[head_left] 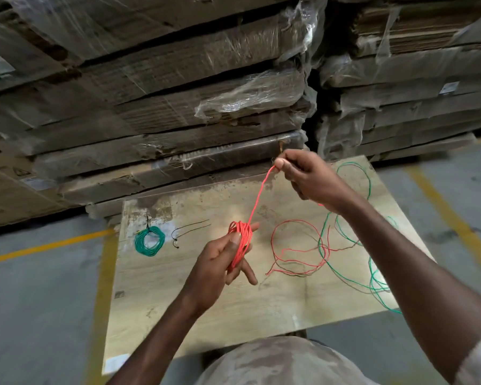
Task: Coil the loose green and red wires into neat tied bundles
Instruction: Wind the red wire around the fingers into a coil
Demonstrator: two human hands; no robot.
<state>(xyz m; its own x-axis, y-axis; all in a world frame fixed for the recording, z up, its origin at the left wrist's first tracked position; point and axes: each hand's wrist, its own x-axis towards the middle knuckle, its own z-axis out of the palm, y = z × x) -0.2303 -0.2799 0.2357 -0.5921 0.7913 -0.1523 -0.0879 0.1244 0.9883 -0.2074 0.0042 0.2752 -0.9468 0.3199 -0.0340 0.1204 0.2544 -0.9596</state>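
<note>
My left hand (225, 262) holds a coil of red wire (240, 240) wound around its fingers, thumb pressed on top. A taut red strand runs up from the coil to my right hand (303, 176), which pinches it between thumb and fingers above the board's far edge. More loose red wire (295, 262) lies in loops on the wooden board (206, 315), tangled with loose green wire (370, 273) at the right. A tied green coil (149, 240) lies at the board's left.
Two black cable ties (190, 229) lie beside the green coil. Stacks of shrink-wrapped flattened cartons (178, 93) rise right behind the board. Grey concrete floor with yellow lines (47, 247) surrounds it.
</note>
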